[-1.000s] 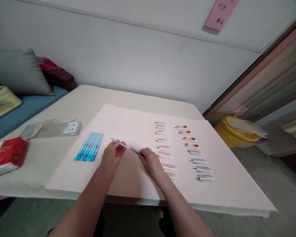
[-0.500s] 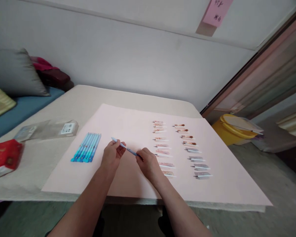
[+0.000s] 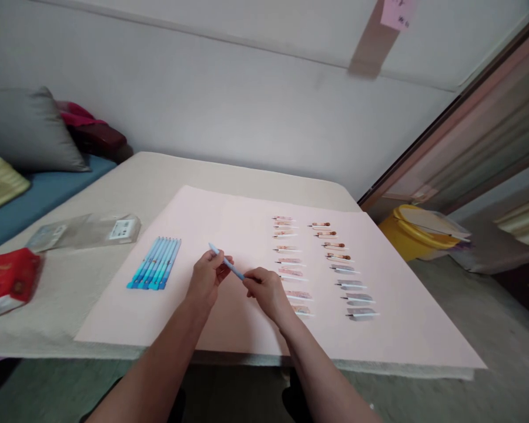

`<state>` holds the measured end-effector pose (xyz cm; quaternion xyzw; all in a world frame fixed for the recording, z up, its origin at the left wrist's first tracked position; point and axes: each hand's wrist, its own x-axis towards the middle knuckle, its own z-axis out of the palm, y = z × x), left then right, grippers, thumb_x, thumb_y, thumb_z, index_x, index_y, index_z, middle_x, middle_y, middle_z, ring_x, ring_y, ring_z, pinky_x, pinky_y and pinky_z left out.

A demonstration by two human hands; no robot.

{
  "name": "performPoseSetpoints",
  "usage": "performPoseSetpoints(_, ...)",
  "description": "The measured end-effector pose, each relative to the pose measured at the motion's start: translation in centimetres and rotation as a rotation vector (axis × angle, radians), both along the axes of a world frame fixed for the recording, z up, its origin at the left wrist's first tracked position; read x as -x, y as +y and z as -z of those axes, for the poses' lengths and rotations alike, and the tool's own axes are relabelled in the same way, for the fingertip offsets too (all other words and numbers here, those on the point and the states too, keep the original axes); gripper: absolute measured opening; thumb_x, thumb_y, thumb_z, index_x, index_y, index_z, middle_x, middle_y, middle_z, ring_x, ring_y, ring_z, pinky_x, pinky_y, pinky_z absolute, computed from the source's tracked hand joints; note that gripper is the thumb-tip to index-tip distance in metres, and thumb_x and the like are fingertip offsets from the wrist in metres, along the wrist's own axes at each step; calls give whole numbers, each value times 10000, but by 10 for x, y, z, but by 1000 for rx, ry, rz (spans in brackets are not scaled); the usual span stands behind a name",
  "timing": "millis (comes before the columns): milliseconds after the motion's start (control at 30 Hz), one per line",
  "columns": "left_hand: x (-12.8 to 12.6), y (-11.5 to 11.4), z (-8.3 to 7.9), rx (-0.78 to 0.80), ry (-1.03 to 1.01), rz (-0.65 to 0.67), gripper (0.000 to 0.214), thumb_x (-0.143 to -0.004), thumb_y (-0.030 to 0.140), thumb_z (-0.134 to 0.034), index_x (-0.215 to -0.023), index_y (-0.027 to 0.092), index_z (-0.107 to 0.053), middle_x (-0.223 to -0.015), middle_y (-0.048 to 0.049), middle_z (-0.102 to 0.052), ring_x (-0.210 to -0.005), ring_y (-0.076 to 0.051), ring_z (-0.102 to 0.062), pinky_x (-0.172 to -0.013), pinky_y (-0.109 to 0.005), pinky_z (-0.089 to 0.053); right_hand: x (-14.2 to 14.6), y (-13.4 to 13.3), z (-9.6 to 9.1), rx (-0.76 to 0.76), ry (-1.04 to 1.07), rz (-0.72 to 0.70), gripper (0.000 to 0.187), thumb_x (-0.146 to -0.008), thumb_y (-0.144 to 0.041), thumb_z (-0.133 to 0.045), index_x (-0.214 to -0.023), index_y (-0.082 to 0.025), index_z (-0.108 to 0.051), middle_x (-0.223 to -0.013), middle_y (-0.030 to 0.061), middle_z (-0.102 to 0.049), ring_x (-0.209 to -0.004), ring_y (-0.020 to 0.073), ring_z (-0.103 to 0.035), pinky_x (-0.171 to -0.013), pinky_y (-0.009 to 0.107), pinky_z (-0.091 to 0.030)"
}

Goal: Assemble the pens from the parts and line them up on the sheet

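Observation:
A light blue pen (image 3: 233, 268) slants between my two hands above the pink sheet (image 3: 220, 217). My left hand (image 3: 208, 276) pinches it near its paler end, which points up and left. At the other end, the fingers of my right hand (image 3: 264, 289) are closed round the pen and hide its tip. Several blue pens (image 3: 155, 263) lie side by side in a row left of my left hand. To the right of my right hand are columns of thin refills beside patterned barrel pieces, some pinkish (image 3: 291, 272), some brown (image 3: 335, 245), some grey (image 3: 351, 285).
A clear plastic packet (image 3: 90, 230) with a white label and a red-and-white pack (image 3: 13, 282) lie on the table's left. A grey cushion (image 3: 30, 129) rests beyond them. A yellow bucket (image 3: 405, 232) stands on the floor at right; a white wall (image 3: 247, 100) rises behind.
Both hands and the pen have shifted slightly to the right. The pen now tilts more steeply, and my hands are a little closer together. The row of blue pens has not moved.

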<state>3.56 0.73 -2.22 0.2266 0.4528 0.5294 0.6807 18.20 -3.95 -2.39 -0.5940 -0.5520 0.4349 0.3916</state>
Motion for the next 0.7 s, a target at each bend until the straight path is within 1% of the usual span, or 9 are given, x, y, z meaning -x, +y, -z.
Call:
performPoseSetpoints(67, 1, 1, 0, -8, -4, 35, 180, -742, 270, -658, -814, 148, -548, -781, -53, -638, -725, -128, -605, -694, -258, -483, -1, 1, 0, 189, 304, 22, 105, -700, -234, -591, -682, -148, -650, -507, -16, -542, -450, 100, -499, -480, 232, -362)
performPoseSetpoints(133, 2, 2, 1, -23, -17, 64, 179, -747, 265, -648, -842, 150, -549, -789, -59, -643, -743, -138, -613, -709, -272, -483, 0, 2, 1, 329, 556, 57, 136, -635, -258, -652, -678, -131, -634, -539, -10, -562, -424, 85, -488, -460, 229, -356)
performPoseSetpoints(200, 3, 3, 1, -42, -21, 82, 181, -749, 255, -641, -865, 150, -550, -804, -68, -650, -765, -153, -621, -733, -294, -485, 2, 3, 3, 399, 670, 77, 187, -588, -263, -687, -693, -119, -631, -595, 5, -590, -428, 78, -502, -459, 226, -363)
performPoseSetpoints(267, 4, 4, 1, -68, 0, 86, 187, -754, 256, -631, -884, 148, -552, -825, -80, -656, -787, -168, -626, -762, -322, -484, 5, 3, 5, 383, 626, 90, 188, -599, -272, -675, -698, -117, -631, -589, 7, -588, -438, 88, -523, -457, 222, -368)
performPoseSetpoints(367, 3, 3, 0, -109, 38, 89, 197, -766, 270, -612, -910, 147, -554, -851, -89, -662, -819, -183, -627, -804, -360, -476, 11, 2, 8, 227, 393, 98, 155, -662, -278, -628, -721, -135, -645, -527, -22, -548, -447, 98, -530, -444, 210, -364)
performPoseSetpoints(433, 2, 2, -1, -125, 49, 98, 196, -775, 276, -599, -918, 149, -555, -861, -91, -663, -836, -188, -625, -820, -373, -471, 14, 1, 10, 124, 232, 94, 137, -694, -277, -610, -734, -153, -653, -487, -43, -517, -430, 90, -504, -433, 201, -356)
performPoseSetpoints(467, 2, 2, -2, -131, 49, 107, 195, -778, 279, -594, -920, 151, -556, -866, -92, -663, -843, -189, -623, -823, -375, -469, 14, 1, 11, 97, 175, 89, 130, -708, -278, -601, -725, -160, -652, -469, -50, -504, -417, 85, -488, -426, 197, -350)
performPoseSetpoints(600, 2, 1, -5, -126, 27, 135, 205, -770, 290, -598, -921, 155, -564, -872, -94, -659, -851, -193, -617, -824, -379, -464, 14, 0, 12, 101, 84, 75, 172, -753, -285, -554, -649, -168, -623, -414, -57, -471, -381, 78, -449, -413, 192, -330)
performPoseSetpoints(700, 1, 0, -8, -101, 14, 141, 225, -748, 319, -626, -895, 158, -572, -876, -92, -645, -860, -196, -604, -810, -376, -464, 15, 0, 10, 68, 26, 90, 168, -755, -276, -554, -650, -170, -632, -408, -59, -469, -381, 78, -452, -420, 189, -330)
